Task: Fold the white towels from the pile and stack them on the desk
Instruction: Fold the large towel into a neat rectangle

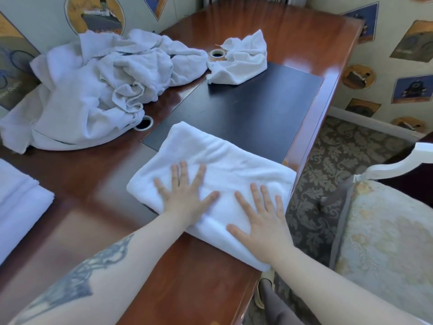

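- Left hand (185, 195) and right hand (262, 228): both spread flat, pressing the folded towel (225, 165).
- Towel's long axis runs away from the hands; unfolded pile (93, 90) lies far-left, nearer the left hand.

Folded white towel (225, 160) on desk (98, 174)

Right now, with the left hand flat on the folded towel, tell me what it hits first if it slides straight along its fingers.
Probably nothing beyond the folded towel but the dark desk inlay; left hand points toward it. Depth unclear.
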`<state>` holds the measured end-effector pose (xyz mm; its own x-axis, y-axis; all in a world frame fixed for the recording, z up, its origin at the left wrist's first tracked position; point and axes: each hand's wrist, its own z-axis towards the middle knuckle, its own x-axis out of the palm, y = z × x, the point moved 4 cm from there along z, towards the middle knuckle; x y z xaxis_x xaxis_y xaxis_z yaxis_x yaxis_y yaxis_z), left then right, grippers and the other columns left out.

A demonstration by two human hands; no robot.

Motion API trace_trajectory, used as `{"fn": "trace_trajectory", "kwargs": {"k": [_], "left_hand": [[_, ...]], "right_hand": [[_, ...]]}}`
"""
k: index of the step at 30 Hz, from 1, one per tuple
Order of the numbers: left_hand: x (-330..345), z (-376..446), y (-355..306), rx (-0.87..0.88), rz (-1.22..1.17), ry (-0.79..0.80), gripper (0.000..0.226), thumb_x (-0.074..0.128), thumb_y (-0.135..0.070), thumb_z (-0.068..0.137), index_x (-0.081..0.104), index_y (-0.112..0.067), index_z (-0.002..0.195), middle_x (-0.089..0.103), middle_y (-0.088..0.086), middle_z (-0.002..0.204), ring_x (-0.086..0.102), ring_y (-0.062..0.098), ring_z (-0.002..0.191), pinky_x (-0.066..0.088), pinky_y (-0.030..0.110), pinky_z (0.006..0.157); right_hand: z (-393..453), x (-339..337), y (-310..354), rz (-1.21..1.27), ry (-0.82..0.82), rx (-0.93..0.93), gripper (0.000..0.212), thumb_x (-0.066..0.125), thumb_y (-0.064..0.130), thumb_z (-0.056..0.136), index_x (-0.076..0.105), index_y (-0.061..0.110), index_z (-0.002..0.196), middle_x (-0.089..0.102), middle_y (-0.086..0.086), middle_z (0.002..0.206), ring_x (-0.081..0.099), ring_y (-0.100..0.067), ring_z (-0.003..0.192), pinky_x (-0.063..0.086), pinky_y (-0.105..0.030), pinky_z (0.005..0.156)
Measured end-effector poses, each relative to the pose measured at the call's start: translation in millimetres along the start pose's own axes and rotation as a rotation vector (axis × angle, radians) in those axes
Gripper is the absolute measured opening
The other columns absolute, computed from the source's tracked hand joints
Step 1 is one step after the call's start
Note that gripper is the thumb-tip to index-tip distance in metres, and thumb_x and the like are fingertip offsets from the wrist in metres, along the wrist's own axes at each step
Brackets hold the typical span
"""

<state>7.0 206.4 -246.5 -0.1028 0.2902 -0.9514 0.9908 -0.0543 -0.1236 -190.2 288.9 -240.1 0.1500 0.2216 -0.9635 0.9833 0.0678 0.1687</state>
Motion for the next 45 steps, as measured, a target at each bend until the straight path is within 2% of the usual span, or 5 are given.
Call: {"fn": "trace_trajectory", "kwargs": {"k": [14, 21, 30, 38, 45], "left_hand": [[-66.9, 67.3, -54.7, 0.5, 0.642, 0.074, 0.085, 0.047, -0.005, 0.094, -0.001, -0.047, 0.151, -0.007, -0.003, 0.163, -0.006, 0.024, 0.151, -0.013, 0.063, 0.112], [-59.4, 15.7, -3.0, -0.297, -0.226, -0.204, 0.049, 0.041, -0.027, 0.1, 0.034, -0.034, 0.148, 0.03, -0.009, 0.157, 0.02, 0.008, 0.145, 0.002, 0.04, 0.117], [17.2, -112.1, -4.3, -0.877, -0.196, -0.259, 0.061, 0.027, -0.047, 0.103, 0.0, -0.034, 0.156, 0.003, -0.004, 0.165, 0.003, 0.017, 0.151, 0.012, 0.043, 0.12], [16.5, -117.7, -99.2, -1.62, -2.085, -0.912, 0.055, 0.063, -0.004, 0.088, 0.045, -0.001, 0.14, 0.045, 0.015, 0.147, 0.042, 0.029, 0.136, 0.034, 0.043, 0.113], [-3.3, -54.5, -143.4, -1.279, -2.695, -0.892, 0.058, 0.075, -0.027, 0.084, 0.051, -0.012, 0.134, 0.062, 0.011, 0.129, 0.06, 0.031, 0.116, 0.048, 0.041, 0.098]], "right_hand": [[35.3, -20.0, 119.5, 0.344, 0.434, -0.384, 0.08, 0.053, 0.059, 0.084, 0.015, 0.038, 0.151, 0.004, 0.0, 0.161, 0.008, -0.025, 0.142, 0.023, -0.043, 0.113], [125.0, -60.9, 27.7, 0.548, 0.04, -0.485, 0.027, 0.062, 0.008, 0.08, 0.077, 0.02, 0.099, 0.064, 0.0, 0.129, 0.055, -0.023, 0.123, 0.043, -0.04, 0.105], [199.0, -65.8, -103.0, -0.01, 0.043, -0.335, 0.057, 0.024, 0.042, 0.103, -0.001, 0.038, 0.154, 0.011, -0.006, 0.163, 0.007, -0.024, 0.15, 0.014, -0.045, 0.119], [161.7, -72.9, -123.8, 1.141, 0.216, 0.449, 0.044, 0.073, 0.029, 0.08, 0.056, 0.013, 0.117, 0.058, -0.006, 0.121, 0.059, -0.026, 0.098, 0.05, -0.041, 0.089], [150.6, -67.3, -81.7, 1.807, 0.606, 0.586, 0.051, 0.088, 0.029, 0.063, 0.067, 0.021, 0.109, 0.075, -0.002, 0.102, 0.072, -0.026, 0.093, 0.058, -0.039, 0.079]]}}
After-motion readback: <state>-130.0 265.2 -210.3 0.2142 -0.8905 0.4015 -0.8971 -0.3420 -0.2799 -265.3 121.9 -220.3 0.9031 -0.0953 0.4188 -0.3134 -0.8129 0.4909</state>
